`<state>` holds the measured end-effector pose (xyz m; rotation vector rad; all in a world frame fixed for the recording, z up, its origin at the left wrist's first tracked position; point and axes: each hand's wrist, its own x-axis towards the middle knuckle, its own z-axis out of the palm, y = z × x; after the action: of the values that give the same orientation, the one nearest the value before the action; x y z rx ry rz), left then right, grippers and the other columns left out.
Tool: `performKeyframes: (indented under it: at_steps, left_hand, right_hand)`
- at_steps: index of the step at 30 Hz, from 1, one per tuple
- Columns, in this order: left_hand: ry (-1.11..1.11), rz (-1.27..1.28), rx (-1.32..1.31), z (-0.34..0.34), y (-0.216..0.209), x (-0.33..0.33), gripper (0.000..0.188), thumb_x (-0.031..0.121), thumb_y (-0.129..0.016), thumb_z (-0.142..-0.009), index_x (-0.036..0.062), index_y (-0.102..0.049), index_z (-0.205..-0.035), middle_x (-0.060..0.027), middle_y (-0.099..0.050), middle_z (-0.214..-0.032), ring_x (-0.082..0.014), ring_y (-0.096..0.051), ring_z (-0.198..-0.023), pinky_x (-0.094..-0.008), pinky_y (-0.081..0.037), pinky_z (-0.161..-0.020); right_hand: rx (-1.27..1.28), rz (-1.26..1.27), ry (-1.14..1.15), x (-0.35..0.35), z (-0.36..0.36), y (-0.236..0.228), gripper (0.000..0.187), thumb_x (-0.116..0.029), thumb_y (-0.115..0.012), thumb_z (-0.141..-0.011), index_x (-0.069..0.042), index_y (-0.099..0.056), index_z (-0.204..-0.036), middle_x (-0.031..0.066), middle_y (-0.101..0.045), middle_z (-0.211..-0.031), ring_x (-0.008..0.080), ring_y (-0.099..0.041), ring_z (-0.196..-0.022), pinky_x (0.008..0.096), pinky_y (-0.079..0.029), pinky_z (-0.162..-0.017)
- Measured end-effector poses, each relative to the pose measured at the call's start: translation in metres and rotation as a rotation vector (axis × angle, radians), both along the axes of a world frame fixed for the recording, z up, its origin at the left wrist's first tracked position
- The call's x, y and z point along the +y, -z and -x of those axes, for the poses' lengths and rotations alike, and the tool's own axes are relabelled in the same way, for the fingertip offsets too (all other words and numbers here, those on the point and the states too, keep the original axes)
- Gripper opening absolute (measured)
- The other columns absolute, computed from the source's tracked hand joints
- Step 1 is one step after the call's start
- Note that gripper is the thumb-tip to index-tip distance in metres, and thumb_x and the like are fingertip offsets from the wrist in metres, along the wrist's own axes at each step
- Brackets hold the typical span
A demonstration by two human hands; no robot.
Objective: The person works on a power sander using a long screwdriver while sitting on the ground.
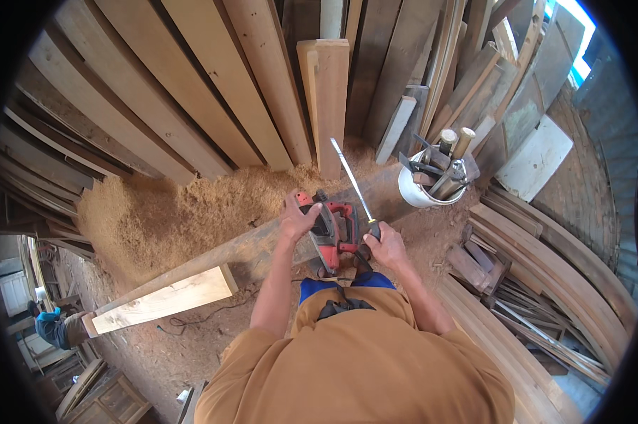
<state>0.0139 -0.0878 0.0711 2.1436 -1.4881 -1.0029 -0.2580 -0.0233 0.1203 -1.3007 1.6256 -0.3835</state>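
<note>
In front of my waist is a red and black handheld power tool [329, 240] with a loop handle and a flat grey plate; its exact kind is hard to make out. My left hand [299, 215] is closed around its far left end and holds it tilted. Just right of the tool, my right hand [387, 247] grips the black and yellow handle of a long screwdriver [352, 178]. The metal shank points away from me and slightly left, its tip clear of the tool. Some fingertips of both hands are hidden.
Beyond the hands lies a long wooden beam [252, 244] beside heaped sawdust [149, 212]. Tall boards [192, 71] lean at the back. A white bucket [410, 189] holds hand tools. A pale plank [167, 300] and a cord [192, 319] lie left; another person [54, 328] is far left.
</note>
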Motion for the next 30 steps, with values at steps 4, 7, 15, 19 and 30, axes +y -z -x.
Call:
performKeyframes:
  at_steps: [4, 7, 15, 19, 30]
  left_hand:
    - [-0.162, -0.246, 0.333, 0.000, 0.035, 0.003, 0.110, 0.048, -0.084, -0.080, -0.0034, -0.027, -0.158, -0.0277, -0.047, -0.153, -0.0394, -0.048, -0.142, -0.0423, -0.038, -0.118]
    - [-0.313, -0.111, 0.367, 0.011, 0.059, 0.008, 0.103, 0.040, -0.086, -0.080, -0.0031, -0.033, -0.157, -0.0251, -0.055, -0.145, -0.0338, -0.056, -0.134, -0.0416, -0.043, -0.113]
    - [-0.377, -0.094, 0.269, 0.018, 0.056, 0.018, 0.087, 0.035, -0.080, -0.079, -0.0047, -0.044, -0.148, -0.0245, -0.066, -0.129, -0.0331, -0.064, -0.122, -0.0405, -0.049, -0.106]
    - [-0.444, -0.115, 0.230, 0.026, 0.049, 0.023, 0.081, 0.034, -0.080, -0.078, -0.0094, -0.051, -0.140, -0.0246, -0.070, -0.118, -0.0324, -0.069, -0.114, -0.0396, -0.052, -0.102]
    - [-0.254, -0.115, -0.093, 0.039, 0.026, 0.004, 0.084, 0.040, -0.075, -0.083, -0.0071, -0.047, -0.146, -0.0320, -0.037, -0.158, -0.0463, -0.032, -0.149, -0.0495, -0.025, -0.125]
  right_hand:
    - [0.155, -0.036, 0.000, -0.018, 0.011, 0.048, 0.049, -0.045, -0.076, -0.086, 0.000, -0.065, -0.103, 0.0283, -0.072, -0.101, 0.0475, -0.068, -0.103, 0.0545, -0.053, -0.087]
    - [0.091, -0.020, 0.016, -0.023, -0.007, 0.066, 0.053, -0.045, -0.079, -0.083, 0.002, -0.065, -0.102, 0.0286, -0.072, -0.099, 0.0446, -0.070, -0.101, 0.0520, -0.054, -0.087]
    - [-0.019, -0.049, -0.031, -0.032, -0.020, 0.089, 0.033, -0.026, -0.083, -0.079, 0.000, -0.067, -0.092, 0.0144, -0.069, -0.079, 0.0270, -0.069, -0.077, 0.0407, -0.055, -0.074]
    - [-0.025, -0.025, -0.045, -0.039, -0.017, 0.089, 0.033, -0.025, -0.083, -0.079, 0.000, -0.066, -0.091, 0.0137, -0.069, -0.078, 0.0263, -0.070, -0.076, 0.0415, -0.055, -0.073]
    - [-0.039, -0.163, -0.205, -0.090, -0.001, 0.088, 0.037, -0.026, -0.078, -0.083, 0.002, -0.066, -0.105, 0.0227, -0.072, -0.095, 0.0380, -0.072, -0.094, 0.0451, -0.055, -0.084]
